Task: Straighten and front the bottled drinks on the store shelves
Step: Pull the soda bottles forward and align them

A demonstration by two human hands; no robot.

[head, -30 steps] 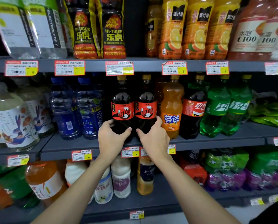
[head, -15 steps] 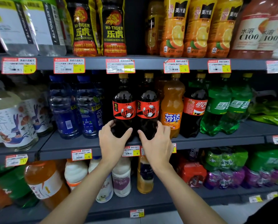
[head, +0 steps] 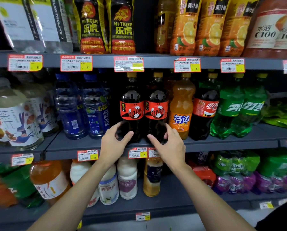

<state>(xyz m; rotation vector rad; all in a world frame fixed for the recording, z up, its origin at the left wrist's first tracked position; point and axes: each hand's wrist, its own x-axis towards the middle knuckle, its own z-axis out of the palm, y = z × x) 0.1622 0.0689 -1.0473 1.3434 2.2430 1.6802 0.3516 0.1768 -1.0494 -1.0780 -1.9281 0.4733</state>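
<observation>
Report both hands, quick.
Left hand: fingers curved at left cola bottle's base; grip cannot be told.
Right hand: fingers curved at right cola bottle's base; grip cannot be told.

A second ago your left grip [head: 112, 144] was wrapped round the bottom of the left cola bottle [head: 132, 112]. Your right grip [head: 171, 145] was wrapped round the right cola bottle [head: 157, 112]. Now you have let go of both. Your grips have come back a little toward you and hang just in front of the bottles. The fingers are loose and bent now, and the thumbs have lifted off the bottle fronts. The two bottles now stand on the shelf [head: 82, 145] by themselves.
</observation>
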